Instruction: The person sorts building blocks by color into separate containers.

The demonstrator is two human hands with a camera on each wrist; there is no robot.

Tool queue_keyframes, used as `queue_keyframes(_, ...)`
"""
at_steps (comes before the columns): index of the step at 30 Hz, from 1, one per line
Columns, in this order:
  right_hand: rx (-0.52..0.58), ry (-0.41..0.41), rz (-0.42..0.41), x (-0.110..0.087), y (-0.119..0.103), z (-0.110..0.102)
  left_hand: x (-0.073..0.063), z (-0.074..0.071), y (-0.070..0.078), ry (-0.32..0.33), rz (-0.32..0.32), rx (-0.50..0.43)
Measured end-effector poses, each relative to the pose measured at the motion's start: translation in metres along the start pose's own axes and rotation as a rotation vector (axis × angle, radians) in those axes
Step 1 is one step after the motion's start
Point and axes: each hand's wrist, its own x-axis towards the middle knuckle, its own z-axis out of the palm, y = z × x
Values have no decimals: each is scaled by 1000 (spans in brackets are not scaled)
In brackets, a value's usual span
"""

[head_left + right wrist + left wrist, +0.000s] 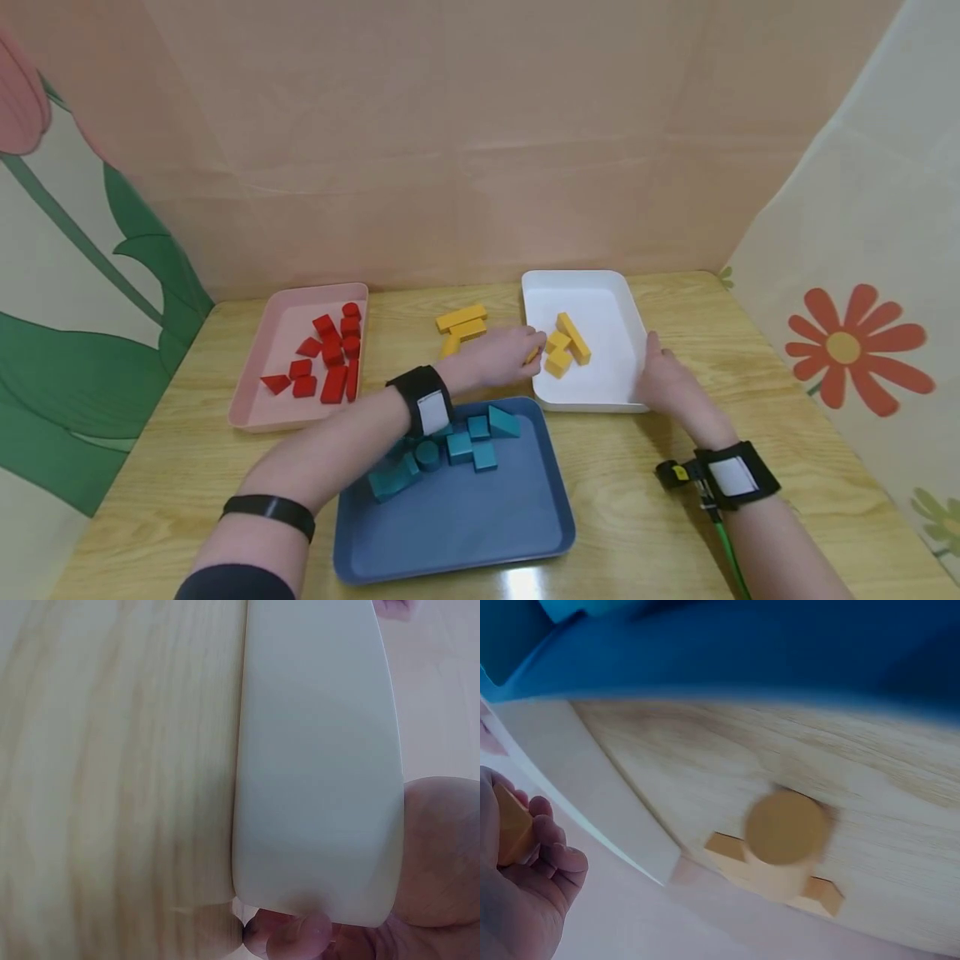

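My left hand [495, 358] holds a yellow block [514, 829] between thumb and curled fingers, over the left edge of the white tray [607, 300]. The block's full shape is hidden by the fingers. Inside that tray lie a long yellow bar [573, 338] and smaller yellow blocks [558, 362]. My right hand [675, 387] grips the tray's front right corner, thumb over the rim and fingers against the outer wall. Behind the left wrist, yellow bars [461, 317] and a yellow cylinder [784, 829] stand on the table.
A pink tray [258, 367] with several red blocks [332, 354] is at the left. In front, beneath the left forearm, sits a blue tray [457, 533] with several teal blocks [459, 448]. The wooden table [615, 500] meets a paper-covered wall [450, 167] at the back.
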Motion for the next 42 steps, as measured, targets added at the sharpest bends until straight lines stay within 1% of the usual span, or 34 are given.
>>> queue_keyframes(4,-1,6,-5,0,1,0,6,5,8,-8,49,32)
queue_keyframes(8,-2,3,5,1,1,1,11,12,16,-7,109,97)
queue_keyframes(10,-4,5,1,1,1,1,13,14,19,-4,129,131)
queue_keyframes(12,-6,10,-7,1,2,0,14,16,22,-10,139,165)
queue_keyframes(15,-7,15,-6,1,1,0,15,19,27,-33,140,189)
queue_keyframes(18,-6,14,-5,1,1,1,16,22,30,-61,128,206)
queue_keyframes(21,-7,11,-10,2,2,2,15,24,31,-68,103,230)
queue_keyframes(26,-9,6,-6,2,2,2,13,23,28,-48,53,248)
queue_keyframes(28,-5,2,1,2,2,2,11,23,26,-48,41,251)
queue_keyframes(31,3,-6,9,2,3,1,9,23,22,-66,24,244)
queue_keyframes(35,8,-7,0,2,3,1,4,22,17,-83,6,245)
queue_keyframes(38,9,-3,-4,2,3,2,-1,19,12,-84,-11,253)
queue_keyframes(42,7,3,-7,3,4,2,-9,15,4,-81,-41,239)
